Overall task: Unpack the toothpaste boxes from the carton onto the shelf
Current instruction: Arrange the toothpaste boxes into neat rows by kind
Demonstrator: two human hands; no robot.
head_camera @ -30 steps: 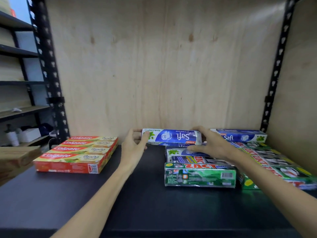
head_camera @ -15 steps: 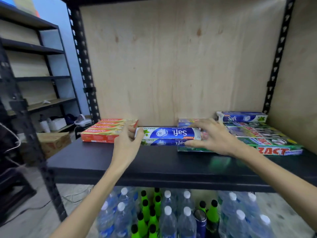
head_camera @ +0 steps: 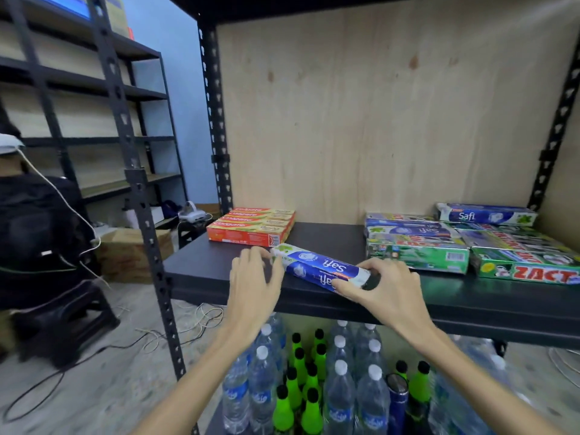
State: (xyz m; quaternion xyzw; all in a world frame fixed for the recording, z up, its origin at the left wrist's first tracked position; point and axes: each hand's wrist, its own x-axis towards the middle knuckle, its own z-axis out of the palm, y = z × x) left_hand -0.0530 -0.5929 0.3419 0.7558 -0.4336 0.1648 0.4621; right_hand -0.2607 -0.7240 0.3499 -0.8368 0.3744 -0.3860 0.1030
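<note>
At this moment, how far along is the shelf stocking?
Done: Colgate boxes stacked left, Safi and Zact boxes right on the shelf. In hand: left hand and right hand hold two Safi boxes at the front edge. The carton is out of view, so the remainder is unknown.

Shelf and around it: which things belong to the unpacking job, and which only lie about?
Job: Safi boxes in left hand and right hand; Colgate boxes; Zact boxes; shelf.
Lying about: bottles; cables; stool.
</note>
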